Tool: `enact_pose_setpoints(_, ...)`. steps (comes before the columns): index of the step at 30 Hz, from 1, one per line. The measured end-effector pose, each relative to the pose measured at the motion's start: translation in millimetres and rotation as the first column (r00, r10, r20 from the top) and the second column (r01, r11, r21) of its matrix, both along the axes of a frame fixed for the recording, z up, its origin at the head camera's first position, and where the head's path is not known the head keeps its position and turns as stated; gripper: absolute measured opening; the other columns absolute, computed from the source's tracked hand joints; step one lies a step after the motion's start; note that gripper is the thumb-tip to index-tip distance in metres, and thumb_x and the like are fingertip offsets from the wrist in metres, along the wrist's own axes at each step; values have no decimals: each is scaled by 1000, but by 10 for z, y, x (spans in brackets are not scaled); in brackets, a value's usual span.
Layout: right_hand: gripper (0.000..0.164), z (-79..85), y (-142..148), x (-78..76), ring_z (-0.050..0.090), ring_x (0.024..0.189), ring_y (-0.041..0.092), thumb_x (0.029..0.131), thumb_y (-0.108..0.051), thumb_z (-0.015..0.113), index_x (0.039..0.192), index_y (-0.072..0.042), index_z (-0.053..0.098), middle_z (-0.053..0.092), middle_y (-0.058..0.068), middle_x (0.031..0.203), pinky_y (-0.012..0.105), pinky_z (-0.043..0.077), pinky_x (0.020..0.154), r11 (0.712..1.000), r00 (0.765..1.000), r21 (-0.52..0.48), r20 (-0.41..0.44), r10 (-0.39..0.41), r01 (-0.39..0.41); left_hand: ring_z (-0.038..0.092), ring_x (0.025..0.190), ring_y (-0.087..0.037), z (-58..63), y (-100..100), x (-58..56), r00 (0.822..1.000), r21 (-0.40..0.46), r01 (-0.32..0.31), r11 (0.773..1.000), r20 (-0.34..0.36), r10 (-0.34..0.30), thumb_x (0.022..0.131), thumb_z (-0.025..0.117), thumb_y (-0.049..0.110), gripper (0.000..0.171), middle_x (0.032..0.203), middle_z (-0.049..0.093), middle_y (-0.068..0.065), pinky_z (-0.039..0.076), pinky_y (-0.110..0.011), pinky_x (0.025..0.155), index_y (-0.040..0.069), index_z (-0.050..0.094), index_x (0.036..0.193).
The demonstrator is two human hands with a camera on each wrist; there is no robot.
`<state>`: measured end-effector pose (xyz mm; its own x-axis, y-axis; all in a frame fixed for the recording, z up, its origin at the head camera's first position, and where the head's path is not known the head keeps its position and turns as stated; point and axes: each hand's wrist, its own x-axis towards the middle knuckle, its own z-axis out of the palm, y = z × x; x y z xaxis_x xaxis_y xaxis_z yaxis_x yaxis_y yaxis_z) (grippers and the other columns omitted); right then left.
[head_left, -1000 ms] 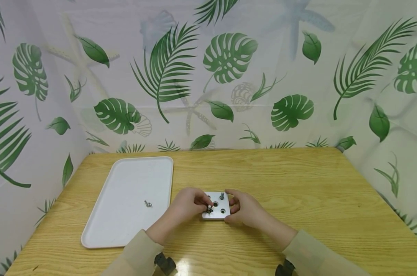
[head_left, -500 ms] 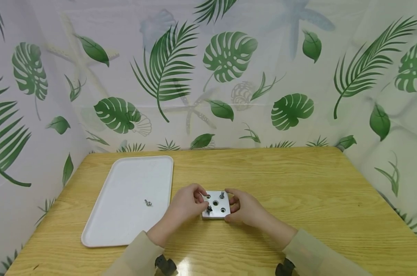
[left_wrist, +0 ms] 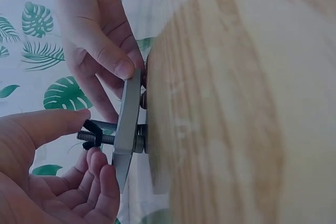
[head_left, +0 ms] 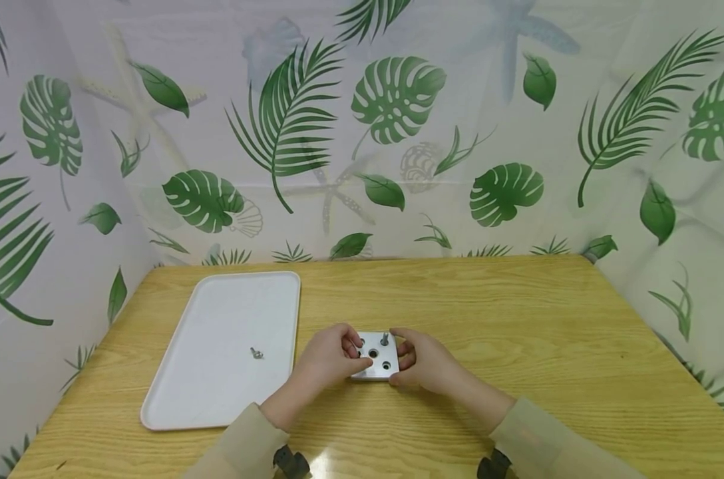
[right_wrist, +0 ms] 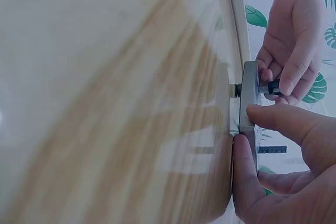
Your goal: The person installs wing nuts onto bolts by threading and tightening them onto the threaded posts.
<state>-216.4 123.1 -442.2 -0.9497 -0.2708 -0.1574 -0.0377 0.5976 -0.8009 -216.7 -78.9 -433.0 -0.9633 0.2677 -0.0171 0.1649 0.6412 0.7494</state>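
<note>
A square silver metal plate (head_left: 392,354) with several round holes lies low over the table between both hands. My left hand (head_left: 326,359) is at the plate's left side, thumb and fingers pinching a black wing nut (left_wrist: 93,132) on a threaded bolt (left_wrist: 108,139) that stands up through the plate. In the head view the left thumb hides this nut. My right hand (head_left: 426,362) grips the plate's right edge between thumb and fingers. A second bolt (head_left: 384,338) stands bare at the plate's far right corner. Bolt heads show under the plate in the left wrist view.
A white tray (head_left: 236,306) lies on the wooden table (head_left: 488,306) to the left, bearing a small silver bolt with a winged end (head_left: 257,353). Behind the table hangs a leaf-patterned cloth (head_left: 434,219).
My left fingers drew back a little from the wing nut, then the thumb came forward over it, covering it in the head view. The right hand and plate stay nearly in place.
</note>
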Motion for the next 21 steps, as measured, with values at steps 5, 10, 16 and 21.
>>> enact_pose_setpoints(5,84,-4,-9,5,61,80,14,64,-1,84,138,-3,44,60,7,99,26,50,67,1000,1000,-2,6,-15,15,56,66,-9,-33,-27,-24,999,53,14,998,32,-16,75,79,21,21,74,61,2,46,-24,60,11,63,85)
enact_pose_setpoints(10,84,-9,3,2,61,80,14,64,-1,84,138,-1,43,60,8,100,26,51,67,1000,1000,-9,0,1,-1,58,66,-8,-60,-49,-49,998,95,36,995,53,-41,77,78,16,14,76,64,2,48,-23,61,11,67,84)
enact_pose_setpoints(16,85,-16,10,1,62,80,15,64,-1,84,138,-1,42,60,9,100,26,51,67,1000,1000,-14,-3,11,-11,60,67,-7,-52,-73,-64,992,126,106,986,49,-113,77,75,7,10,78,66,-1,50,-19,62,7,69,85)
enact_pose_setpoints(21,84,-7,7,-1,62,80,15,64,-2,84,138,-1,43,61,8,100,25,50,66,1000,1000,-14,0,6,-6,61,69,-7,-6,-87,-62,988,116,137,984,51,-144,77,70,0,12,79,66,-1,50,-18,62,6,70,87)
